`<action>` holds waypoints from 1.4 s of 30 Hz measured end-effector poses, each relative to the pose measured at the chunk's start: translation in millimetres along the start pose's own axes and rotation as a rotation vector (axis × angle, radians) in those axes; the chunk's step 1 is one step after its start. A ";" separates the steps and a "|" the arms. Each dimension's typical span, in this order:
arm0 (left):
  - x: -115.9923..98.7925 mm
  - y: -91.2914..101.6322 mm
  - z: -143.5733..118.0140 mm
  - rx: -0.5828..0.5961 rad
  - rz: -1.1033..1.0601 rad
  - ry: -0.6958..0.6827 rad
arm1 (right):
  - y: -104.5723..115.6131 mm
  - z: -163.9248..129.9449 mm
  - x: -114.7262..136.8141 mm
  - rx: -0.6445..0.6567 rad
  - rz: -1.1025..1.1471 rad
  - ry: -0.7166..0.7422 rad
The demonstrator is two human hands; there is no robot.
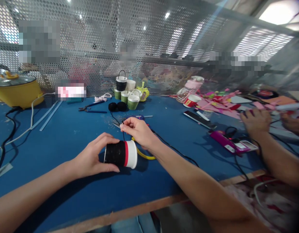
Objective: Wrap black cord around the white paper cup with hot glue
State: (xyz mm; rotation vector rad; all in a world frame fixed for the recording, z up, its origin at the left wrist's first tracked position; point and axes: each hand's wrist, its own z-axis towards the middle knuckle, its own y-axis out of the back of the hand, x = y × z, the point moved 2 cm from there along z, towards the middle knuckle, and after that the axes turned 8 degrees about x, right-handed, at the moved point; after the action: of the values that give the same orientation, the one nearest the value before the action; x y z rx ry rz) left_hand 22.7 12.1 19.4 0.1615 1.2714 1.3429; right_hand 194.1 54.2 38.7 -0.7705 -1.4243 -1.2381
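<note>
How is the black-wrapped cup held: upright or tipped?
Tipped on its side: the cup is in the left hand, its white end pointing toward the picture's right, its black-wrapped part toward the left.

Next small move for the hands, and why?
Probably guide the black cord against the red band: the left hand steadies the cup, the right hand pinches the cord above it, and the red band is uncovered.

A pot (21,93) is standing far left of the jar (189,88) — pliers (84,108) are lying between them — pink scraps (218,107) spreading at the jar's right.
</note>
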 end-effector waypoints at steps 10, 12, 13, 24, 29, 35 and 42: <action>-0.5 -0.4 -2.3 -0.039 0.104 -0.084 | -3.6 -3.5 3.2 0.089 -0.027 -0.101; -0.4 -0.4 -2.7 -0.037 0.128 -0.092 | -4.2 -4.2 3.9 0.106 -0.023 -0.121; -0.5 -0.4 -3.0 -0.033 0.141 -0.095 | -4.4 -4.5 4.1 0.113 -0.022 -0.131; -3.7 0.6 -4.1 -0.013 0.284 -0.173 | -4.3 -5.2 1.1 0.173 0.018 -0.207; -5.8 0.8 -3.5 0.010 0.368 -0.239 | -4.3 -4.6 1.1 0.202 -0.015 -0.200; -4.0 0.2 -3.7 0.014 0.404 -0.259 | -3.6 -3.6 1.0 0.213 -0.046 -0.176; -3.5 0.2 -3.6 -0.002 0.406 -0.247 | -3.0 -1.6 0.2 0.213 -0.064 -0.179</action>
State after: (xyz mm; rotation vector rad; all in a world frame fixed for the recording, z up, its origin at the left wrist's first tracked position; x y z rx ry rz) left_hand 20.8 7.5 20.2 0.5911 1.0610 1.6104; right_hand 191.8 51.9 38.0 -0.7071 -1.7074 -1.0646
